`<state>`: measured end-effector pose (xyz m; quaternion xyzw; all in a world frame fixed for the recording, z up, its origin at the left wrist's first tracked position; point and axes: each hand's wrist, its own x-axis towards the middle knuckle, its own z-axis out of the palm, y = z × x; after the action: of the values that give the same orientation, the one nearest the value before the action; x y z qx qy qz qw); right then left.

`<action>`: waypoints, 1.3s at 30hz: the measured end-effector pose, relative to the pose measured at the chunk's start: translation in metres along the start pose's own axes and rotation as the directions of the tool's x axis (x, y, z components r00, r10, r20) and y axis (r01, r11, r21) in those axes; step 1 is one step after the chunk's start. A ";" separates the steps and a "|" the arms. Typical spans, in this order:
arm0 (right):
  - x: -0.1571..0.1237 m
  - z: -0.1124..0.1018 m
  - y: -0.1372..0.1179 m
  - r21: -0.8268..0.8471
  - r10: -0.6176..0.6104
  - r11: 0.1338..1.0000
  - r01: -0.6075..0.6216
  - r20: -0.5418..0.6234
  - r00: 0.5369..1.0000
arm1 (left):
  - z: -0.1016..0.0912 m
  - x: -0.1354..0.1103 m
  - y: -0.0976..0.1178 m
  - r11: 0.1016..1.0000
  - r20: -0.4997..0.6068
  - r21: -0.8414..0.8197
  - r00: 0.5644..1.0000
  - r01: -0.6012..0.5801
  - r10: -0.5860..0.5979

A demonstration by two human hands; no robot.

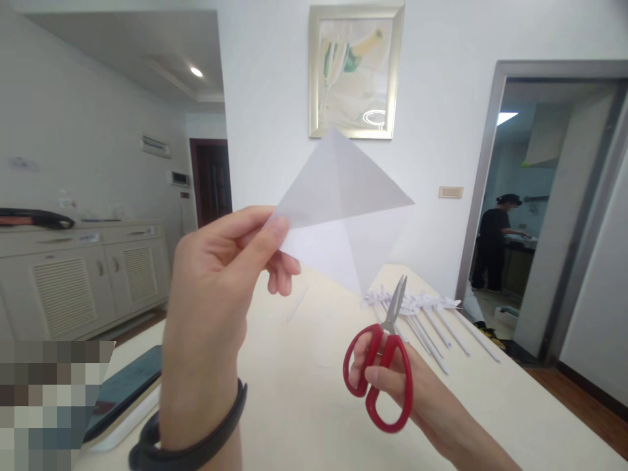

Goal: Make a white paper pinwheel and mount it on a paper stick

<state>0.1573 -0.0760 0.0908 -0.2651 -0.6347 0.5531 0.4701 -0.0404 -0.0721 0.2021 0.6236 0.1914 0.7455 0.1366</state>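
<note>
Pinching the left corner of a creased white paper sheet (343, 190), the left hand (220, 261) holds it raised above the tabletop (294, 386). The thumb lies on the near face at that corner, with the index finger behind; the other fingers (282, 278) curl below, beneath the sheet's lower left edge. From this grip the sheet spreads out to the right as a rough diamond, its upper part greyer than its lower part, with its top, right and bottom corners all clear of the fingers.

The right hand (387, 376) grips red-handled scissors (389, 327), with fingers showing inside the left loop and the thumb through the right one. Their blades point upward, nearly together, to the right of the sheet's bottom corner and apart from it. Behind the scissors, a bunch of thin paper sticks (444, 327) lies on the tabletop. A dark band (216, 438) circles the left wrist.
</note>
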 end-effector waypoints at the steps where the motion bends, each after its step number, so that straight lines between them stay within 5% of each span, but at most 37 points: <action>1: 0.005 0.003 -0.005 0.008 -0.021 1.000 0.021 -0.014 1.000 | 0.001 0.000 0.001 1.000 -0.038 -0.004 0.999 -0.014 0.014; 6: 0.039 0.010 -0.043 -0.031 -0.267 0.964 0.265 -0.098 0.959 | 0.007 -0.001 0.006 0.984 -0.299 0.029 0.938 -0.175 0.176; 11: 0.030 0.016 -0.077 -0.249 -0.548 0.828 0.502 -0.171 0.819 | 0.002 0.002 0.005 0.987 -0.308 -0.007 0.940 -0.158 0.148; 13: 0.021 0.016 -0.084 -0.333 -0.573 0.796 0.506 -0.146 0.806 | -0.001 0.003 0.004 0.988 -0.316 -0.021 0.938 -0.155 0.141; 15: 0.017 0.012 -0.089 -0.347 -0.676 0.714 0.608 -0.114 0.728 | -0.002 0.004 0.004 0.991 -0.300 -0.044 0.948 -0.128 0.110; 19: 0.019 0.001 -0.098 -0.295 -0.771 0.636 0.713 -0.286 0.569 | -0.002 0.003 0.003 0.996 -0.217 -0.078 0.976 -0.051 0.033; 21: 0.021 -0.002 -0.100 -0.266 -0.743 0.664 0.699 -0.342 0.576 | 0.001 0.001 0.002 0.997 -0.179 -0.074 0.984 -0.032 0.018; 25: 0.025 0.001 -0.095 -0.198 -0.590 0.805 0.560 -0.375 0.715 | 0.014 -0.004 0.000 0.998 -0.037 -0.056 0.999 0.021 -0.023; 27: 0.028 0.004 -0.090 -0.200 -0.532 0.845 0.496 -0.416 0.738 | 0.021 -0.006 0.000 0.996 0.046 -0.052 0.997 0.070 -0.068; 32: 0.038 0.008 -0.080 -0.232 -0.586 0.802 0.551 -0.488 0.647 | 0.029 -0.007 -0.001 0.974 0.229 -0.117 0.959 0.195 -0.165; 36: 0.037 0.011 -0.080 -0.226 -0.614 0.769 0.598 -0.524 0.590 | 0.032 -0.006 -0.002 0.925 0.460 -0.055 0.832 0.376 -0.310; 39: 0.033 0.013 -0.081 -0.205 -0.623 0.751 0.627 -0.535 0.571 | 0.034 -0.004 -0.002 0.900 0.497 -0.067 0.797 0.431 -0.344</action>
<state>0.1467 -0.0733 0.1785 -0.1753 -0.5127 0.2472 0.8033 -0.0063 -0.0683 0.2023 0.7191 0.2090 0.5402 0.3840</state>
